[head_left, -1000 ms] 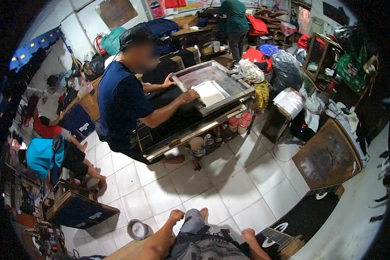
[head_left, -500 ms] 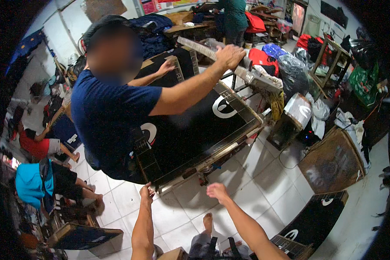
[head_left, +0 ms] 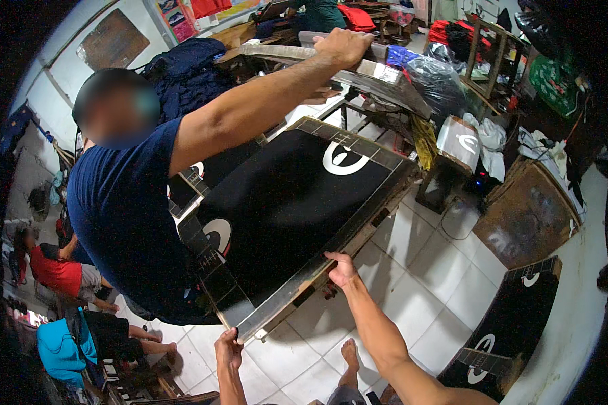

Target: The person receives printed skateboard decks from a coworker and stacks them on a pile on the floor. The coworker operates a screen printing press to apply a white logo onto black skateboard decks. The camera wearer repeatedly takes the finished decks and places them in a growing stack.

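A wide board [head_left: 297, 291] covered in black fabric with white ring-shaped prints lies in front of me, its wooden edge toward me. My left hand [head_left: 228, 347] grips its near left corner, thumb on the edge. Farther right along the same edge, my right hand [head_left: 343, 270] has its thumb on top and its other fingers curled underneath, partly hidden. Across the board a co-worker in a dark blue shirt [head_left: 125, 216] raises a flat frame [head_left: 392, 82] by its upper side with one hand [head_left: 344, 47].
Another black printed board [head_left: 500, 331] leans at the lower right, below a brown board [head_left: 530, 212]. A dark box stand [head_left: 441, 187] and plastic bags [head_left: 439, 81] are beyond on the right. Two people sit at left, one in red [head_left: 55, 273]. White tiles [head_left: 412, 263] cover the floor.
Both my hands have come onto the board's near edge, the right one from free air. The co-worker has raised the frame higher and leans farther left. My view has shifted.
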A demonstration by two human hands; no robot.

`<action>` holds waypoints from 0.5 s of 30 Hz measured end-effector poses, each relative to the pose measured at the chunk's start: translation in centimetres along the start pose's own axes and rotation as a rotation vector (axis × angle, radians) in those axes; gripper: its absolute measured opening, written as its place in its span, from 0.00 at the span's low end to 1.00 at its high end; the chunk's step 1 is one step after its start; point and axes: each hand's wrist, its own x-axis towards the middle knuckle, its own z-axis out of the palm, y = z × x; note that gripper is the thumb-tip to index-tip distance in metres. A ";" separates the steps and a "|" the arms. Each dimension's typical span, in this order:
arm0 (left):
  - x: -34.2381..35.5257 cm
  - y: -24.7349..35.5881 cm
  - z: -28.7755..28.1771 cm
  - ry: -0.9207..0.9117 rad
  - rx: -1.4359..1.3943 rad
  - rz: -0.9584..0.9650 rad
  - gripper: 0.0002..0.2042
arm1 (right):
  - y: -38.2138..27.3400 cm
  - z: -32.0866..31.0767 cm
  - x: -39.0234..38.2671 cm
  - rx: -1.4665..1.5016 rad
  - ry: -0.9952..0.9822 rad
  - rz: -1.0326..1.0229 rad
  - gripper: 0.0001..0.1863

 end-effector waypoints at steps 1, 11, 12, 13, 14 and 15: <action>-0.9 0.2 0.0 -0.033 0.007 -0.010 0.08 | -0.6 -0.3 -1.6 -0.015 -0.080 -0.002 0.11; -10.5 7.8 9.1 0.051 0.491 0.856 0.23 | -8.5 -6.6 -34.2 -0.045 -0.032 -0.315 0.14; -12.1 7.8 12.1 -0.028 0.531 0.892 0.25 | -9.3 -7.4 -37.8 -0.036 -0.030 -0.331 0.14; -13.5 7.8 15.3 -0.073 0.651 0.882 0.26 | -9.8 -8.1 -41.0 -0.009 -0.038 -0.360 0.14; -15.2 7.8 18.5 -0.142 0.766 0.917 0.27 | -10.2 -8.9 -44.4 0.023 -0.032 -0.401 0.15; -16.8 7.5 21.7 -0.175 0.861 0.907 0.29 | -10.6 -10.0 -47.8 0.031 -0.034 -0.414 0.16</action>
